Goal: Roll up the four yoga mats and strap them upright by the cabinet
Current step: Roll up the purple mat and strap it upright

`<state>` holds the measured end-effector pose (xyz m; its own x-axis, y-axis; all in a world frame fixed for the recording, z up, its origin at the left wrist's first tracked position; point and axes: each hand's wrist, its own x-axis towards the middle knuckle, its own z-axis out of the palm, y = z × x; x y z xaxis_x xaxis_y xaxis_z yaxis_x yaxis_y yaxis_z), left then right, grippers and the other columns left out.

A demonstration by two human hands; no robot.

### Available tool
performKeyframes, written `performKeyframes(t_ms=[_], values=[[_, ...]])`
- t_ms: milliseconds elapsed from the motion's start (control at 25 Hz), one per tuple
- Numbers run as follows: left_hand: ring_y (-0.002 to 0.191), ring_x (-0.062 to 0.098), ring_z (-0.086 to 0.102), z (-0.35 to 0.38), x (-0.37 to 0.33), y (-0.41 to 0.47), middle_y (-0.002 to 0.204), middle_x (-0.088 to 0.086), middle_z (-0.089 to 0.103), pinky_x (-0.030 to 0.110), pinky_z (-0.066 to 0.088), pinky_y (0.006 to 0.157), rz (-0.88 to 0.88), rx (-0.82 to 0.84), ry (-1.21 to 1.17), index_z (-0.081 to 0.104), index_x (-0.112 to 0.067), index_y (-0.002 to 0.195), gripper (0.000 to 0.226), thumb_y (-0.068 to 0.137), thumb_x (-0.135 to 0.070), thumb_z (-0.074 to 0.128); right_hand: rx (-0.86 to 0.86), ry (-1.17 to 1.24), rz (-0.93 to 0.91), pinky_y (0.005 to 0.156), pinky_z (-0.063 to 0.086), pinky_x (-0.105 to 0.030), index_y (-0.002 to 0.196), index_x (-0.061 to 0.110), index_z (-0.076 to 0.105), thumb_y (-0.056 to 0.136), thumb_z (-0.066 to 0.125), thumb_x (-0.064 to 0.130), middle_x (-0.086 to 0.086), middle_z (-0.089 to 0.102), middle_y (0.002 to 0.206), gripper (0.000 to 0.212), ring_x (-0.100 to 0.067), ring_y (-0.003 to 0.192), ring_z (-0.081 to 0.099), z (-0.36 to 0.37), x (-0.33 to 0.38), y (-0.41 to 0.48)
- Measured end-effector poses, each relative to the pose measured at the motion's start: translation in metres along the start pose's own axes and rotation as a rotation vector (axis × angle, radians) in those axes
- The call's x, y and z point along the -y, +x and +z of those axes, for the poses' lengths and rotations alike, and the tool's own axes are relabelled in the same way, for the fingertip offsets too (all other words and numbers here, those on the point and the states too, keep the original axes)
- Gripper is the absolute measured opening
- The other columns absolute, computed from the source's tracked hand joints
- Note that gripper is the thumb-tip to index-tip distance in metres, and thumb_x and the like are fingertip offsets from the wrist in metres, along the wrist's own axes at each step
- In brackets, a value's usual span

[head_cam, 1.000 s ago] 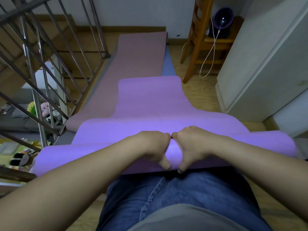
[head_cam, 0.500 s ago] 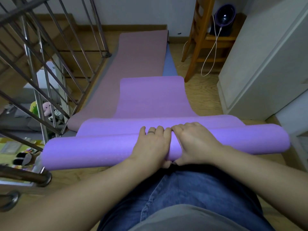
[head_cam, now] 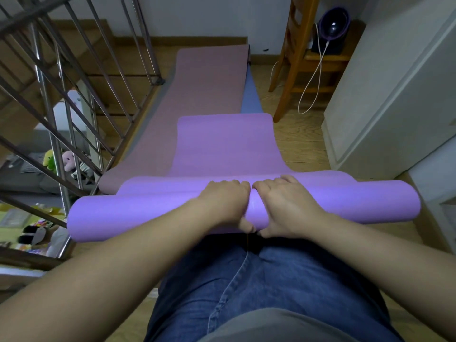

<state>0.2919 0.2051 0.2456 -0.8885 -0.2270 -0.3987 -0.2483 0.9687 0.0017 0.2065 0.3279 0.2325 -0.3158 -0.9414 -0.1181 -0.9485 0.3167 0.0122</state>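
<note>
A purple yoga mat (head_cam: 222, 146) lies on the floor in front of me, its near end wound into a thick roll (head_cam: 138, 213) across my knees. My left hand (head_cam: 225, 202) and my right hand (head_cam: 287, 206) sit side by side on the middle of the roll, fingers curled over its top and thumbs under its near side. Beyond it a pink mat (head_cam: 204, 95) lies flat, stretching to the far wall. A blue mat (head_cam: 250, 99) shows as a strip under the pink mat's right edge.
A metal stair railing (head_cam: 74, 99) runs along the left of the mats, with a drop below it. A white cabinet (head_cam: 394, 95) stands on the right. A wooden chair (head_cam: 296, 58) with a small speaker and a white cable is at the back right.
The roll has grown thicker and moved away from me along the mat. My hands have gone from gripping the near edge, to flat on top, to curled around the roll.
</note>
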Motion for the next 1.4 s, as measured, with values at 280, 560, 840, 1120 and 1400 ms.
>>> performKeyframes(t_ms=[280,560,840,1120,1400], values=[[0.107,0.03,0.054,0.01,0.011,0.002,0.122,0.009,0.054,0.036,0.042,0.085,0.02,-0.122,0.019,0.037,-0.012,0.131,0.083,0.069,-0.054,0.074,-0.091,-0.075,-0.003,0.103,0.036,-0.047,0.124,0.009,0.053,0.048,0.077,0.054,-0.007,0.062,0.104,0.091,-0.028,0.095,0.061,0.017,0.001,0.006],[0.115,0.028,0.05,0.022,-0.001,0.0,0.128,0.007,0.049,0.039,0.035,0.095,-0.057,-0.242,0.14,0.028,-0.014,0.138,0.087,0.071,-0.047,0.073,0.022,-0.01,-0.031,0.085,0.039,-0.034,0.113,0.013,0.052,0.06,0.074,0.053,-0.004,0.063,0.109,0.07,-0.027,0.098,0.059,-0.005,-0.008,0.023],[0.102,0.028,0.058,-0.007,0.001,-0.028,0.116,0.007,0.059,0.032,0.043,0.074,0.095,0.015,-0.085,0.04,-0.014,0.128,0.079,0.069,-0.052,0.076,0.404,0.128,-0.08,0.068,0.047,-0.03,0.108,0.017,0.055,0.055,0.079,0.063,0.002,0.062,0.09,0.074,-0.022,0.081,0.058,-0.042,-0.003,0.008],[0.103,0.022,0.057,-0.025,0.007,-0.017,0.122,-0.001,0.059,0.034,0.048,0.09,0.073,0.37,-0.243,0.042,-0.021,0.131,0.079,0.069,-0.056,0.076,0.228,0.023,-0.081,0.106,0.032,-0.04,0.132,0.017,0.041,0.061,0.07,0.069,-0.001,0.058,0.119,0.092,-0.023,0.109,0.054,-0.026,0.005,-0.017],[0.112,0.029,0.052,0.005,-0.019,-0.036,0.125,0.008,0.05,0.039,0.04,0.086,0.029,-0.035,0.094,0.032,-0.012,0.136,0.088,0.07,-0.054,0.074,0.272,0.115,-0.037,0.097,0.039,-0.037,0.125,0.016,0.045,0.057,0.074,0.068,-0.003,0.063,0.115,0.091,-0.025,0.105,0.058,-0.026,-0.003,-0.004]])
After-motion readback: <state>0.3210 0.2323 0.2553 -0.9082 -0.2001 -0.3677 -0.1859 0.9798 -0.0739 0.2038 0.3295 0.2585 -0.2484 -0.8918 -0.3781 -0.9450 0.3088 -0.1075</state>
